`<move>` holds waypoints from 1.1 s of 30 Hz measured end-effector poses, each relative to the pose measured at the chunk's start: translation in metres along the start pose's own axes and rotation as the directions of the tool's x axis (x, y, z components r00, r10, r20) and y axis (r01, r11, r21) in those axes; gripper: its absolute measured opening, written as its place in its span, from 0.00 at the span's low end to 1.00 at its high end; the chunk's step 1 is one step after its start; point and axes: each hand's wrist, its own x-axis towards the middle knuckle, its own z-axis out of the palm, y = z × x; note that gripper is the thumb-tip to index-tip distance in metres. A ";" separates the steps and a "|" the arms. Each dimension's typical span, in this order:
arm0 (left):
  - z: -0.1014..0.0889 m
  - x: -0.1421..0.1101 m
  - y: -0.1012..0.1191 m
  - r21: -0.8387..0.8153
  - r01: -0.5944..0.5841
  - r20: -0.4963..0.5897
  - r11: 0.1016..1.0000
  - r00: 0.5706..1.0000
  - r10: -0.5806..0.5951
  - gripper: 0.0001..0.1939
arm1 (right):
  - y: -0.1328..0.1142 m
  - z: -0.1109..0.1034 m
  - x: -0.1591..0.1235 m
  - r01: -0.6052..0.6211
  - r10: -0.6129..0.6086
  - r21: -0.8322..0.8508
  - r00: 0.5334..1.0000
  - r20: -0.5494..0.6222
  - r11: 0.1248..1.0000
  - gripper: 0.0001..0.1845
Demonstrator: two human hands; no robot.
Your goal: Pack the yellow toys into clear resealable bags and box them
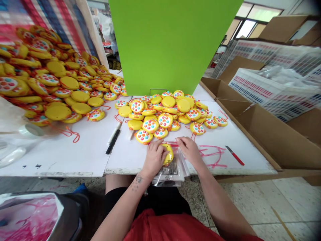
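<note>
My left hand (154, 158) is closed round a yellow round toy (169, 154) at the near edge of the white table (82, 150). The toy lies on a stack of clear plastic bags (173, 170) that hangs over the table edge. My right hand (188, 149) rests on the top bag just right of the toy, fingers bent and pinching the plastic. Right behind both hands lies a heap of yellow toys with coloured dots (165, 115).
A far bigger heap of the same toys (50, 83) fills the left of the table. A black pen (112, 141) and a red knife (234, 155) lie on the table. A green board (170, 43) stands behind. Open cardboard boxes (263, 134) stand to the right.
</note>
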 end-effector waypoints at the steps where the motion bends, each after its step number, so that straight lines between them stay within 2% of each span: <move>1: 0.000 0.001 -0.001 -0.031 0.025 0.013 0.999 1.000 -0.025 0.06 | 0.001 -0.003 -0.004 -0.053 0.054 -0.026 0.999 0.009 0.998 0.19; 3: -0.002 0.003 -0.002 -0.084 0.078 0.052 0.993 0.996 -0.073 0.05 | 0.000 -0.004 -0.014 -0.111 0.112 -0.018 0.990 0.090 0.994 0.17; 6: -0.008 0.010 0.002 -0.114 0.124 0.147 0.986 0.983 -0.107 0.04 | -0.006 0.002 -0.026 -0.113 0.097 0.102 0.984 0.151 0.988 0.20; 9: -0.016 0.018 0.011 -0.088 0.129 0.267 0.988 0.958 -0.101 0.05 | -0.013 0.011 -0.032 -0.088 0.081 0.207 0.996 0.043 0.974 0.20; 11: -0.023 0.020 0.016 -0.106 0.128 0.299 0.986 0.950 -0.091 0.06 | -0.017 0.013 -0.033 -0.073 0.081 0.243 0.996 -0.023 0.967 0.19; 12: -0.026 0.020 0.018 -0.122 0.132 0.271 0.984 0.958 -0.095 0.06 | -0.018 0.014 -0.032 -0.065 0.079 0.251 0.996 -0.045 0.966 0.18; 14: -0.034 0.016 0.017 -0.150 0.172 0.138 0.974 0.979 -0.152 0.05 | -0.019 0.013 -0.032 -0.050 0.068 0.248 0.996 -0.065 0.967 0.18; 16: -0.040 0.009 0.012 -0.176 0.291 0.014 0.941 0.956 -0.293 0.09 | -0.019 0.012 -0.031 -0.030 0.046 0.235 0.997 -0.065 0.972 0.18; 17: -0.042 0.006 0.009 -0.187 0.365 0.000 0.912 0.929 -0.371 0.11 | -0.019 0.011 -0.031 -0.007 0.025 0.216 0.997 -0.078 0.976 0.18; 19: -0.044 0.000 0.003 -0.191 0.483 0.062 0.854 0.875 -0.481 0.15 | -0.023 0.010 -0.030 0.071 -0.053 0.135 0.990 -0.130 0.988 0.18; 21: -0.042 -0.003 0.000 -0.172 0.533 0.149 0.828 0.845 -0.513 0.19 | -0.029 0.010 -0.030 0.167 -0.160 0.030 0.974 -0.160 0.985 0.19; 23: -0.039 -0.004 -0.001 -0.167 0.545 0.202 0.822 0.835 -0.512 0.18 | -0.036 0.010 -0.029 0.255 -0.256 -0.027 0.962 -0.090 0.967 0.20; 25: -0.036 -0.003 -0.001 -0.200 0.562 0.238 0.803 0.823 -0.516 0.11 | -0.042 0.011 -0.027 0.327 -0.325 -0.036 0.945 0.038 0.944 0.21; 27: -0.035 -0.002 -0.001 -0.307 0.605 0.287 0.735 0.795 -0.534 0.08 | -0.045 0.012 -0.025 0.363 -0.358 -0.048 0.929 0.090 0.931 0.21; 30: -0.034 -0.003 0.000 -0.533 0.673 0.397 0.512 0.734 -0.551 0.08 | -0.049 0.012 -0.021 0.364 -0.364 -0.022 0.931 -0.018 0.931 0.19; 32: -0.035 -0.003 0.002 -0.614 0.672 0.448 0.415 0.729 -0.518 0.10 | -0.053 0.012 -0.018 0.389 -0.386 0.037 0.920 -0.064 0.921 0.18; 33: -0.036 -0.003 0.003 -0.624 0.662 0.453 0.416 0.740 -0.497 0.11 | -0.056 0.012 -0.016 0.412 -0.409 0.057 0.910 -0.061 0.909 0.19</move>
